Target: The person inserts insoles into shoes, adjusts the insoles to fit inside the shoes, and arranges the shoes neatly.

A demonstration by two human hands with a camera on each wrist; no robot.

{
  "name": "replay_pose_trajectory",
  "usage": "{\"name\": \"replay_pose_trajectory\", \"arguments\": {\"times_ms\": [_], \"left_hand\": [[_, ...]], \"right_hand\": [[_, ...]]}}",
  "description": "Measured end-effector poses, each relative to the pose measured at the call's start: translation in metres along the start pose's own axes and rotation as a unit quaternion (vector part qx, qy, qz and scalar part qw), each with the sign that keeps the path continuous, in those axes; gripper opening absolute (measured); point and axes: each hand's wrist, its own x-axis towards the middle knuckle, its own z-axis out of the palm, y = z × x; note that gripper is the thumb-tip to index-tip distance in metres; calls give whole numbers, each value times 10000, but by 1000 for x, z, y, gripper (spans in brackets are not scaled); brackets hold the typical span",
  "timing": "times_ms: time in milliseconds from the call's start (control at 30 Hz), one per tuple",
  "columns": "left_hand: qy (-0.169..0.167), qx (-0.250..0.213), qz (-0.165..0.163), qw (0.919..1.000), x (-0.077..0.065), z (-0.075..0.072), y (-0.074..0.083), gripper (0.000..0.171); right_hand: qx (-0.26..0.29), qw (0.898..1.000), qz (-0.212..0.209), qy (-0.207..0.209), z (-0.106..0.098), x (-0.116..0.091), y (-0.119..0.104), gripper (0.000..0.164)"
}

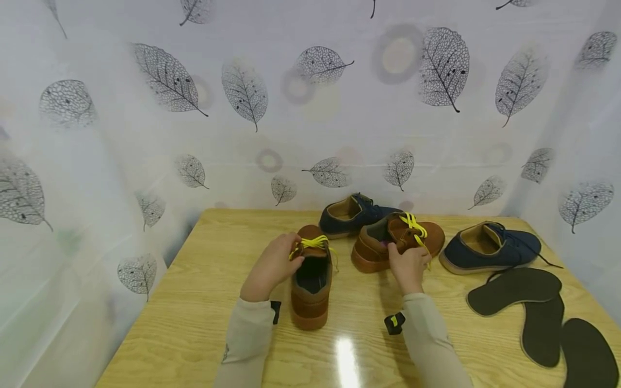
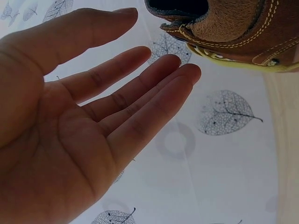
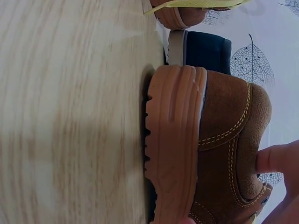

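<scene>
Both sleeves [image 1: 249, 334] are pale — small black boxes [image 1: 395, 325] sit beside them, one yellow-marked.

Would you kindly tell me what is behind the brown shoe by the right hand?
A navy lace-up shoe, its opening and laces showing, stands behind the brown shoe. The brown shoe covers its lower side toward the toe.

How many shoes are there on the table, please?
4: the left brown shoe at the left hand, the right brown shoe at the right hand, the far navy shoe behind them, and the near navy shoe on the right.
</scene>
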Motion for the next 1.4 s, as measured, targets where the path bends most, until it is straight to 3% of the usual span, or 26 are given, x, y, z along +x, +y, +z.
{"name": "replay_pose_trajectory", "arguments": {"times_ms": [433, 633, 700, 1400], "left_hand": [[79, -89, 43, 9999, -2, -1, 0, 34], [51, -103, 13, 9999, -2, -1, 2, 34], [49, -89, 0, 9999, -2, -2, 2, 34], [-41, -76, -42, 10000, -1, -1, 3, 34]], "right_hand": [[-111, 9988, -34, -483, -15, -3, -3, 83], [-556, 9969, -329, -454, -27, -4, -2, 39], [-696, 9957, -395, -470, -31, -5, -2, 31], [-1074, 9885, -719, -784, -59, -15, 2, 22]]}}
